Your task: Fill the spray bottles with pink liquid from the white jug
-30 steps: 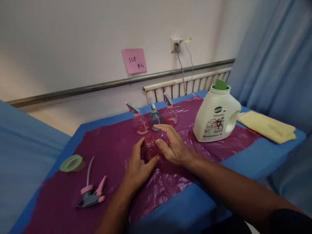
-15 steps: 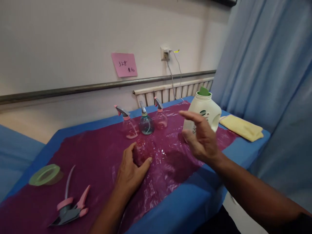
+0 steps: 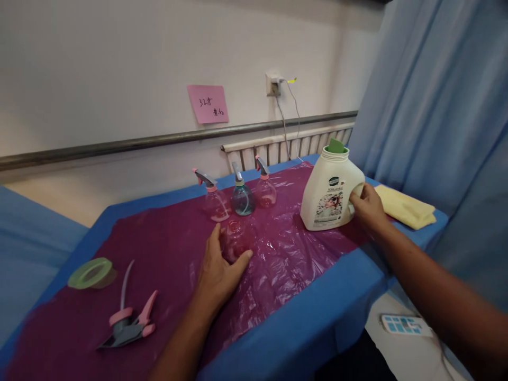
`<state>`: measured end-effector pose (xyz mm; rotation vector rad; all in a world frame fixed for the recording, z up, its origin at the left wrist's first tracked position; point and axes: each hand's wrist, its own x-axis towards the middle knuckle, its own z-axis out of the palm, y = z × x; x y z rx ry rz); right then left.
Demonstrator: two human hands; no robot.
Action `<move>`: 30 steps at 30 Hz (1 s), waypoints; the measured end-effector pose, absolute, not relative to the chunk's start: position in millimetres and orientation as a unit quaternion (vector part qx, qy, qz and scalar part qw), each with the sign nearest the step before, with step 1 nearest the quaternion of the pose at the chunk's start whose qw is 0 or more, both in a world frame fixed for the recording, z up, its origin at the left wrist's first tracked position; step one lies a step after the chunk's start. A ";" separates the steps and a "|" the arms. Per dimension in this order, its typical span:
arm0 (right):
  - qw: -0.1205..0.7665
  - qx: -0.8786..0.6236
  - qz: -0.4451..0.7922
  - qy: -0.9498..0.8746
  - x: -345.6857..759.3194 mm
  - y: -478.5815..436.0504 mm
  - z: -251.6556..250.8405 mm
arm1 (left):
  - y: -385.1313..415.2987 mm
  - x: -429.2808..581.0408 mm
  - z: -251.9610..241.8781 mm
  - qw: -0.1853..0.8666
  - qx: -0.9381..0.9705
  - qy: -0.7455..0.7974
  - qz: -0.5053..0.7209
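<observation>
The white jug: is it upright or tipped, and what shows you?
Upright: the white jug stands on its base on the purple sheet, its neck pointing up.

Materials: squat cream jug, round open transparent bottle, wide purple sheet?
Squat cream jug: probably moulded plastic, satin; opaque, threaded neck.
Wide purple sheet: apparently plastic film, shiny; crinkles, glints.
Round open transparent bottle: likely plastic, glossy; sheet shows through, glass possible.

Toward the right edge of the tabletop (image 3: 349,278), part of the right hand (image 3: 369,209) is hidden where it meets the detergent jug (image 3: 327,193), whose smallest label print (image 3: 328,219) is illegible. The left hand (image 3: 221,269) covers some of the uncapped pink bottle (image 3: 237,238). The tabletop's near left corner is cut off.
</observation>
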<state>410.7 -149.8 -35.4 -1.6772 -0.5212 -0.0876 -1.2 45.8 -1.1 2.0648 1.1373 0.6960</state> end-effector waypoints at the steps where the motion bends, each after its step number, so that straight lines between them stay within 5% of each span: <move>1: 0.631 -0.744 -0.036 -0.218 411.6 -147.9 -35.1 | 46.9 -1.0 -2.7 0.331 0.792 0.435 0.272; 21: 0.517 -0.834 -0.059 -0.182 373.0 -143.6 38.9 | 42.1 0.1 -21.8 0.352 0.786 0.404 0.307; 30: 0.462 -0.847 -0.078 -0.252 350.2 -136.9 81.2 | 32.8 8.2 -16.1 0.260 0.822 0.419 0.286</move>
